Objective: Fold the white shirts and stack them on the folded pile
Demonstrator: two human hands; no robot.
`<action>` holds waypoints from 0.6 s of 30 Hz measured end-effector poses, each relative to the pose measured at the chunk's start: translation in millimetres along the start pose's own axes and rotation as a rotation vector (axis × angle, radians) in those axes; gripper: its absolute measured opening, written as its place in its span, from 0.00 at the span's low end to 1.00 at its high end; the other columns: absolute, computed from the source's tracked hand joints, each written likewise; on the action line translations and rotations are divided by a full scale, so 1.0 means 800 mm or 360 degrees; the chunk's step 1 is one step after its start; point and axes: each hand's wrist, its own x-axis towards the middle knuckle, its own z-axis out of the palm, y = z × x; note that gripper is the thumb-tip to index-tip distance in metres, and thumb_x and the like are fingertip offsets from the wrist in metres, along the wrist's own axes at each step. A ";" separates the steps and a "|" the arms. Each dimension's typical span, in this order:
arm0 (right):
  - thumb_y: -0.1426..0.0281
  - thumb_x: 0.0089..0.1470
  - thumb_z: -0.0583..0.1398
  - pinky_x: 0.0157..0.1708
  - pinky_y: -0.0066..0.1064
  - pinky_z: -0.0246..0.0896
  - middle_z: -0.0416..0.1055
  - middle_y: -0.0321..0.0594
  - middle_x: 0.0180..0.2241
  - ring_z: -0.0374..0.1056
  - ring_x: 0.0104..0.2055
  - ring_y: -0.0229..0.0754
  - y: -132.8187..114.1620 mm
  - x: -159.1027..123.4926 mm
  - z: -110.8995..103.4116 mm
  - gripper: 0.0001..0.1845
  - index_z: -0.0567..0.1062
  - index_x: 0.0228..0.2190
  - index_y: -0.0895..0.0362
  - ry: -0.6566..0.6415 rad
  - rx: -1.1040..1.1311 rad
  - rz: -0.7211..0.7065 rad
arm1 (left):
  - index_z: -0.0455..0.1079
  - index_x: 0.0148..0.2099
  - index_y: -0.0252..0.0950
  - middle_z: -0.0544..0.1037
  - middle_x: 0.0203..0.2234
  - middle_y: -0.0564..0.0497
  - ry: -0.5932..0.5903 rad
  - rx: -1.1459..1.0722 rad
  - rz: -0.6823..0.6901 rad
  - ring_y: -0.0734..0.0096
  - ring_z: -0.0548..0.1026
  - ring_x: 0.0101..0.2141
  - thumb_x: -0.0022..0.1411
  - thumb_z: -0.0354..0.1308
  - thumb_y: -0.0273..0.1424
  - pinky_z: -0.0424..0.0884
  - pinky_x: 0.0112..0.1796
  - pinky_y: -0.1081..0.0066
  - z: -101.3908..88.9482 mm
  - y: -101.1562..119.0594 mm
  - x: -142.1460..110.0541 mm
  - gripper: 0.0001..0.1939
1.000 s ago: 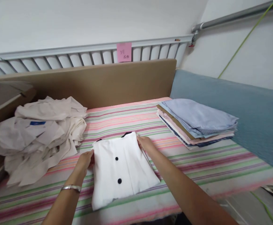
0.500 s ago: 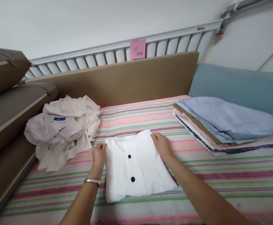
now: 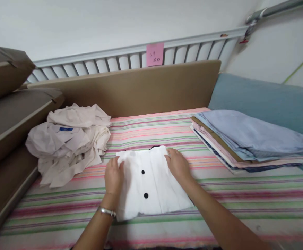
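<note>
A folded white garment with two black buttons lies on the striped sheet in front of me. My left hand, with a silver bracelet on the wrist, lies flat over the garment's left edge, fingers stretched out. My right hand rests flat on the garment's upper right corner, fingers extended toward the black collar edge. Neither hand holds anything.
A crumpled pile of cream garments sits to the left. A stack of folded clothes, light blue on top, lies to the right. Behind stand a brown board, a blue cushion, brown cushions and a pink note.
Both hands have slid from the garment's side edges onto its top; the left hand now covers the left edge. The view has swung left since a second ago.
</note>
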 end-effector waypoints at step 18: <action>0.53 0.58 0.46 0.59 0.55 0.28 0.43 0.40 0.64 0.33 0.65 0.52 -0.029 -0.088 0.023 0.28 0.55 0.58 0.44 -0.0612 -0.0045 -0.0600 | 0.51 0.63 0.46 0.51 0.63 0.42 -0.0622 0.0640 0.0284 0.47 0.47 0.62 0.62 0.45 0.42 0.52 0.54 0.44 0.025 -0.005 -0.064 0.27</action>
